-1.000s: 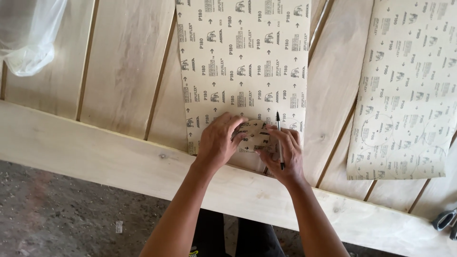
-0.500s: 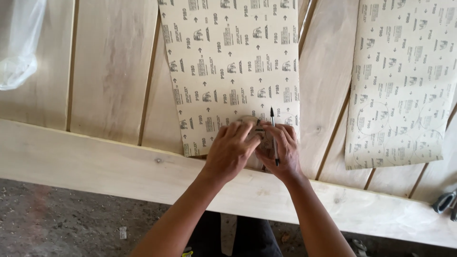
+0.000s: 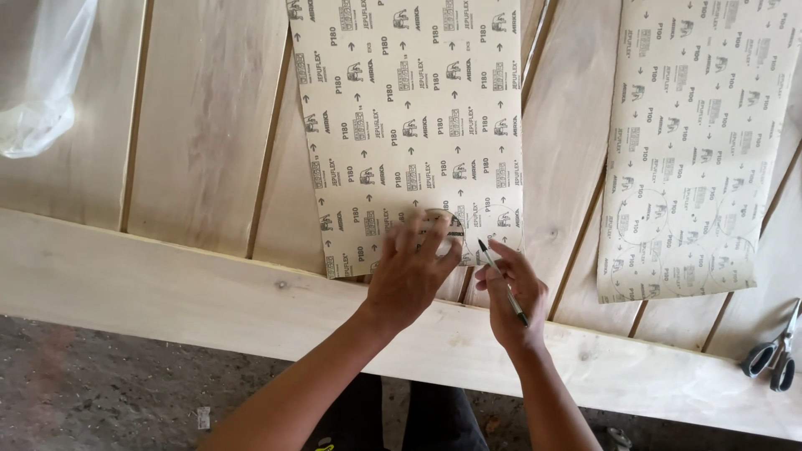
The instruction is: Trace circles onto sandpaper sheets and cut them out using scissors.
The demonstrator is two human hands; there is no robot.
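A printed beige sandpaper sheet (image 3: 409,117) lies back side up on a slatted wooden tabletop (image 3: 200,125). My left hand (image 3: 409,271) presses a small round disc (image 3: 447,224) flat against the sheet near its lower edge; the fingers hide most of the disc. My right hand (image 3: 514,292) holds a thin dark pen (image 3: 501,282) just right of the disc, its tip lifted slightly off the paper. A faint drawn circle shows on the sheet beside the pen tip.
A second sandpaper sheet (image 3: 693,142) with drawn circles lies to the right. Black-handled scissors (image 3: 777,351) rest at the right edge. A clear plastic bag (image 3: 42,75) sits at the upper left. A wooden front beam (image 3: 167,284) borders a dirt floor below.
My left hand has slid the disc leftward along the sheet's lower edge. My right hand has drawn the pen away from the disc, and the two hands are now apart.
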